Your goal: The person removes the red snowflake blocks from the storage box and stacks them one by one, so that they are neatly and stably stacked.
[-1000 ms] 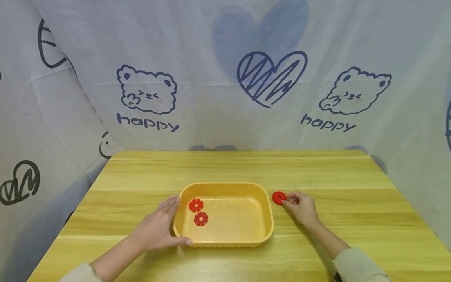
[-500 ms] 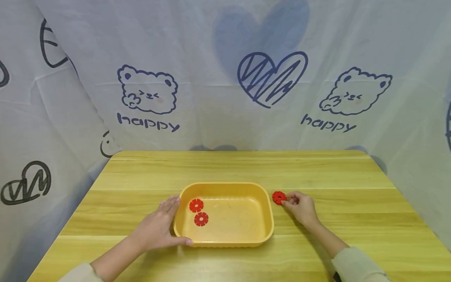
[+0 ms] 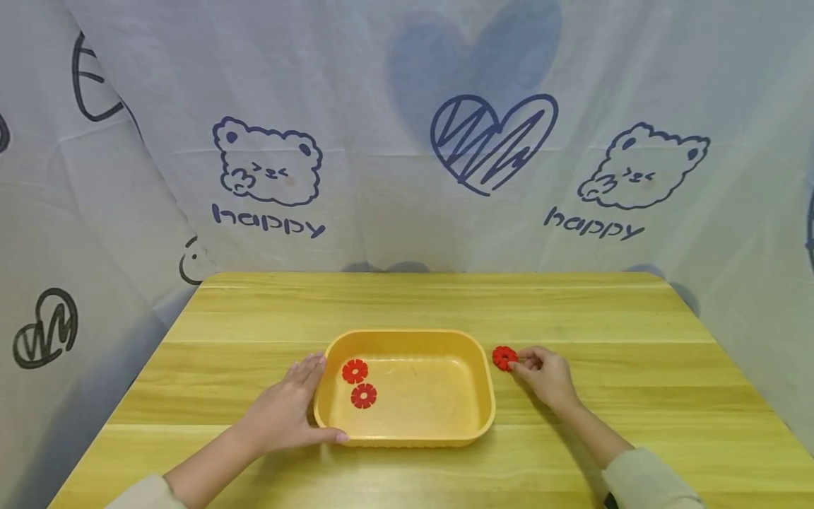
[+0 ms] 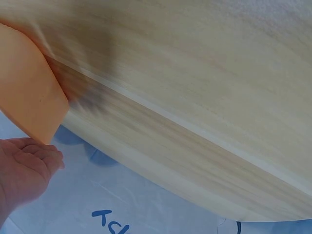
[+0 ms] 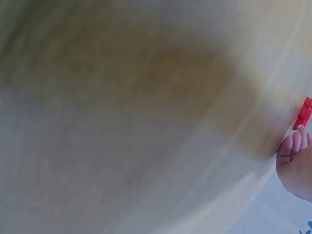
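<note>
In the head view my right hand (image 3: 548,378) pinches a red notched snowflake disc (image 3: 502,358) between thumb and fingers, just right of the yellow plastic tray (image 3: 432,417). It looks thicker than the others; whether it is several stacked I cannot tell. The right wrist view shows the red disc (image 5: 304,113) edge-on at my fingertips. My left hand (image 3: 286,413) rests against the tray's left end, fingers extended along the side and thumb at the front rim. Inside the tray, a red disc (image 3: 346,372) lies behind another red disc (image 3: 355,398), both toward the left.
The wood-grain table (image 3: 572,297) reaches out behind and on both sides of the tray. A pale printed cloth (image 3: 381,198) with bears and hearts hangs beyond its back edge.
</note>
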Action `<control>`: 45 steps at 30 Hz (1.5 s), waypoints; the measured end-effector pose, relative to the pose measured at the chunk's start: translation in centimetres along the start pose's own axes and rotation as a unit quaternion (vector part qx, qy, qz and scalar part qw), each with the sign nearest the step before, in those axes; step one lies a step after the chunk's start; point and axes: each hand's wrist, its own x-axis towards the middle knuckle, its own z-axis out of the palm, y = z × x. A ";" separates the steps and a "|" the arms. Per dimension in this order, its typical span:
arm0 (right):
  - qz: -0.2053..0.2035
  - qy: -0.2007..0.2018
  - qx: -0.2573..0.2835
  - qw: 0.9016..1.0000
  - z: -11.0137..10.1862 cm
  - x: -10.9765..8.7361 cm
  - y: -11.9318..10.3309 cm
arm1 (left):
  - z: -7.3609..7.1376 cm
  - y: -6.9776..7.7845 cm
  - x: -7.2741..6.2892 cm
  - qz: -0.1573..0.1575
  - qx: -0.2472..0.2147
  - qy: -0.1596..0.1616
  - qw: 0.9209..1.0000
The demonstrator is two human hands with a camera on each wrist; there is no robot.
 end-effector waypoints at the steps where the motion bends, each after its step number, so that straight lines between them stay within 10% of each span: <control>1: 0.000 0.003 0.002 1.000 -0.1 0.0 0.0 | 0.0 0.0 0.0 0.000 0.000 -0.001 1.000; 15: -0.091 0.073 0.013 0.993 -1.6 0.4 -2.2 | 0.1 0.0 0.0 0.002 0.003 -0.003 1.000; 45: -0.140 -0.016 0.053 0.989 -0.2 0.2 -8.4 | -0.1 0.0 0.1 0.012 0.010 0.006 1.000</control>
